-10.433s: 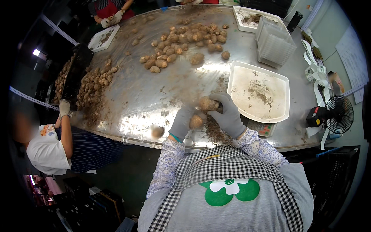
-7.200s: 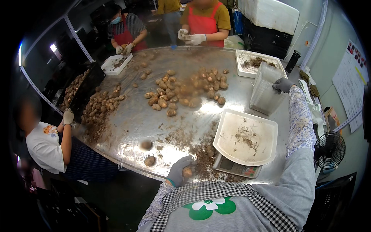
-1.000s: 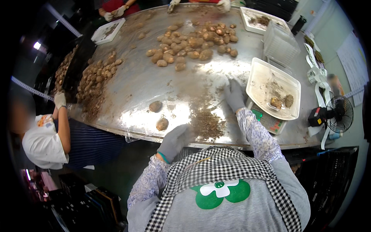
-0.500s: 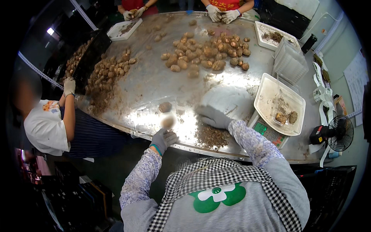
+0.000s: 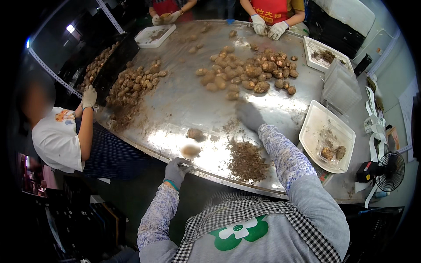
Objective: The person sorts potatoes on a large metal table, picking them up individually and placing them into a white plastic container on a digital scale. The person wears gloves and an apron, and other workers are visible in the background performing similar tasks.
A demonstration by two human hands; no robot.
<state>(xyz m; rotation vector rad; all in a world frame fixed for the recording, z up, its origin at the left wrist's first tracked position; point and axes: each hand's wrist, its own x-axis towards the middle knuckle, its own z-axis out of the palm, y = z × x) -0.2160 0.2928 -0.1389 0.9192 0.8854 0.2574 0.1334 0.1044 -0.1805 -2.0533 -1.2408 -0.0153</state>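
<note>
My left hand [image 5: 176,172], in a grey glove, rests at the near table edge with its fingers stretched to the right and nothing visible in them. Just beyond it lie a brown taro [image 5: 194,134] and a paler, blurred one [image 5: 190,151]; glare hides most of the clear plastic box around them. My right hand [image 5: 251,115], also gloved, reaches forward over the metal table [image 5: 175,105], short of a large taro heap [image 5: 245,70]. Motion smears its fingers. Below its wrist is a mound of brown scraps [image 5: 247,162].
To the right, a white tray [image 5: 310,149] holding two taros sits on a scale. Behind it stand stacked clear boxes [image 5: 341,87], and a small black fan [image 5: 390,171] is at the edge. A co-worker at the left handles a black crate [image 5: 115,65]; gloved people work across the table.
My right hand has swept forward from beside the scraps toward the taro heap. My left hand stays near the table edge. The whole view has shifted slightly.
</note>
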